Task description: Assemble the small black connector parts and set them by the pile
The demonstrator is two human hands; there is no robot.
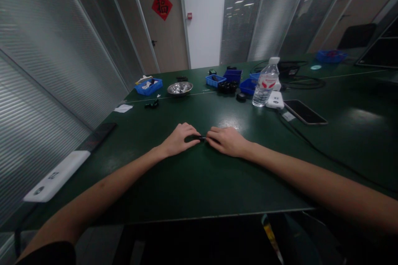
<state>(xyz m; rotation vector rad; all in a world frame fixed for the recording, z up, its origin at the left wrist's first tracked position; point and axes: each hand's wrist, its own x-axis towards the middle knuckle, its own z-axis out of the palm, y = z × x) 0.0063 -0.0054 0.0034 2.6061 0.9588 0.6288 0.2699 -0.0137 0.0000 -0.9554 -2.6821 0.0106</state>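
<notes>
As the left hand (179,140) pinches a dark piece (196,137) (details blurred), right hand (229,140) pinching its end, green table (186,186) below

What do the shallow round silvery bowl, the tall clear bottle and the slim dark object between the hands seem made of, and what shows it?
Silvery bowl: shiny metal, probably steel, given bright reflections.
Clear bottle: probably glossy plastic, being transparent with highlights.
Slim dark object: plastic or perhaps metal, from a pale glint; finish unclear, as left hand and right hand partly hide it.
</notes>
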